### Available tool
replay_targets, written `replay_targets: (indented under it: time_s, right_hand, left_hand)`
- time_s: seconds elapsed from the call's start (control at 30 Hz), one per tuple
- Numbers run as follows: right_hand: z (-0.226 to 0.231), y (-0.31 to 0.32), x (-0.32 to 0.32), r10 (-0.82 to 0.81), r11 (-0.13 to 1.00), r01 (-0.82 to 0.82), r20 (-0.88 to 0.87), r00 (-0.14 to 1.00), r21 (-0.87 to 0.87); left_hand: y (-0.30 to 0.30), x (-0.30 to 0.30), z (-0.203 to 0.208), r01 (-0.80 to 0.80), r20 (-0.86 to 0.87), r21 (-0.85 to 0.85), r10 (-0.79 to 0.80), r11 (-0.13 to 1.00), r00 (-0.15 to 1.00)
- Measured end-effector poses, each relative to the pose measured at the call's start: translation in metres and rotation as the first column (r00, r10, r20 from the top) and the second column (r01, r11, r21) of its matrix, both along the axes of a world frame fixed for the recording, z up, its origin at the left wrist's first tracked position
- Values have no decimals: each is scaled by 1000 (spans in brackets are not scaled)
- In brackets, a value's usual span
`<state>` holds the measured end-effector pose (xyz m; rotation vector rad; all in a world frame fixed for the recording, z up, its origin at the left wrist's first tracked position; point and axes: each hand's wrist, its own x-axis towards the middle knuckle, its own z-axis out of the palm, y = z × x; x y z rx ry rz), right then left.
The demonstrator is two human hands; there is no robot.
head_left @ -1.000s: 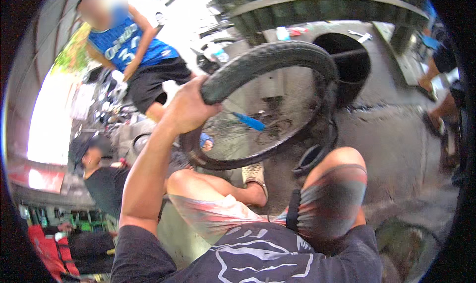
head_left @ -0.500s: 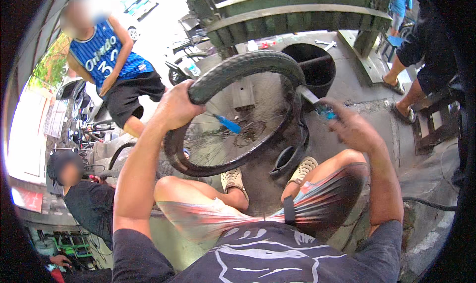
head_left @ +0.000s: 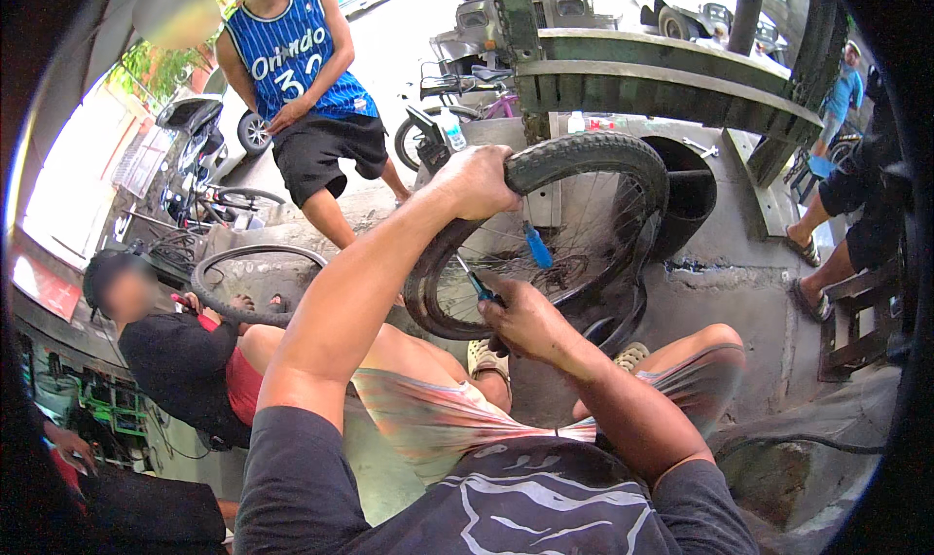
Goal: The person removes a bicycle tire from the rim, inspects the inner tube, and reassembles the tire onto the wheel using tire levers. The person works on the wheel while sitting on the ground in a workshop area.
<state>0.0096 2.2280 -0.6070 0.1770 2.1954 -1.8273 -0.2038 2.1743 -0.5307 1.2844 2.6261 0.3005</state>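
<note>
A bicycle wheel [head_left: 589, 151] with a knobby black tyre is tilted up in front of my knees. My left hand [head_left: 477, 182] is closed around the tyre at its upper left. Just below that hand, a blue-handled screwdriver [head_left: 537, 248] sticks out from the rim, its handle among the spokes. My right hand [head_left: 533, 326] grips a metal-shafted tool with a teal handle [head_left: 477, 281], its tip at the left side of the rim. The tip's exact contact is too small to tell. A loose black strip of rubber [head_left: 637, 297] hangs along the wheel's right side.
A black bucket [head_left: 693, 200] stands behind the wheel, near a green metal bench frame [head_left: 671, 69]. A person in a blue jersey [head_left: 297, 64] stands ahead left. Another crouches at left beside a second wheel [head_left: 258, 250]. Someone's sandalled feet [head_left: 808, 263] are at right.
My right hand has swung from the wheel's right side to its left rim, bringing the tool with it. My left hand stays on the tyre. The view has shifted left.
</note>
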Motion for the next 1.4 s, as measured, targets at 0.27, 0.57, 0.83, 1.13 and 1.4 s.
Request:
replay_targets:
  time_s: [0.27, 0.57, 0.83, 1.13, 1.4]
  right_hand:
    - [24, 1, -16, 159, 762, -28, -145, 977, 647]
    - [84, -9, -75, 428, 167, -404, 303, 852, 899]
    - [44, 30, -70, 565, 523, -132, -227, 794, 842]
    - [79, 10, -117, 728, -297, -359, 453, 514, 885]
    - [101, -33, -113, 499, -50, -465, 425, 755, 884]
  left_hand:
    - [1, -7, -9, 7, -4, 53, -7, 999, 1000]
    - [7, -9, -20, 41, 21, 61, -42, 997, 999]
    - [18, -5, -16, 58, 33, 58, -60, 997, 998]
    - [11, 1, -7, 30, 87, 112, -40, 993, 995]
    - [15, -21, -13, 140, 46, 32, -142, 990, 989]
